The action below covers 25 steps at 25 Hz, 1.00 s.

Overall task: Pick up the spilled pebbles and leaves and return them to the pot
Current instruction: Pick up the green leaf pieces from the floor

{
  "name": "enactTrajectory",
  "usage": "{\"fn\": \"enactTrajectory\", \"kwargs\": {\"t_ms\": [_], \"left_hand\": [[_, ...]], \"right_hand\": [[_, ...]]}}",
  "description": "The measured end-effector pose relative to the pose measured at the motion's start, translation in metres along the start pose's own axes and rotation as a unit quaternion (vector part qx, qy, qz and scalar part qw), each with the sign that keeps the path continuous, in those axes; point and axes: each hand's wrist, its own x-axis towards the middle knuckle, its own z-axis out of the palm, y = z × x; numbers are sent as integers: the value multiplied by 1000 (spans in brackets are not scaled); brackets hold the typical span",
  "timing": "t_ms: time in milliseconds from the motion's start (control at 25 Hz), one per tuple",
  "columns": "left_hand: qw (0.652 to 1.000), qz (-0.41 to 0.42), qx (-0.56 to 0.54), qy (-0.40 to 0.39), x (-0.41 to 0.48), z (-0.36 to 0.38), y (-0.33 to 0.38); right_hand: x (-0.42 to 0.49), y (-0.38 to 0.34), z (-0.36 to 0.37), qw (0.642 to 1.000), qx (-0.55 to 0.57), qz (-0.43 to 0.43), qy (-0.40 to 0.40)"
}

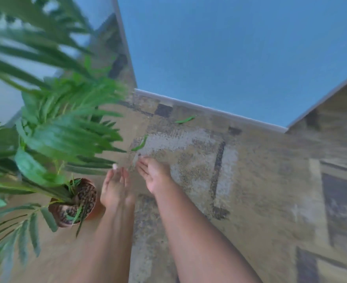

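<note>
While both my hands are reaching over the patterned carpet (pixel 260 180), my left hand (pixel 115 188) and right hand (pixel 154 174) are lying open, holding nothing; two leaves (pixel 140 144) are lying beyond them, the pebble-filled pot (pixel 74 203) beside my left.

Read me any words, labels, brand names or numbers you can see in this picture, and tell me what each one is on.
None: no text, label, brand or number can be read anywhere in this view.
The pot shows no label on the side that faces the camera.
The wall, the carpet, the two leaves on it and both hands, left and right, carry no writing.
The picture is blurred by motion, so very fine print would be lost.
</note>
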Motion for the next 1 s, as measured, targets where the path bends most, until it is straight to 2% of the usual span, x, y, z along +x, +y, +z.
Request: {"fn": "enactTrajectory", "kwargs": {"t_ms": [160,320,520,560,720,880,1000], "left_hand": [[999,-10,31,-6,-57,56,-14],[999,16,29,-30,-70,116,-36],[992,53,115,-3,-10,206,-77],[984,72,161,32,8,213,-89],[966,123,226,37,57,244,-102],[930,164,329,27,130,245,-122],[882,210,420,30,203,225,-142]], "right_hand": [[-32,-80,-25,995,-76,-36,46],[-18,-144,-38,986,-129,-49,93],[69,-209,-33,971,-211,-61,95],[91,-216,-38,959,-252,-61,112],[156,-256,-42,943,-313,-80,80],[242,-272,-69,900,-413,-112,87],[325,-270,-96,843,-504,-150,109]]}}
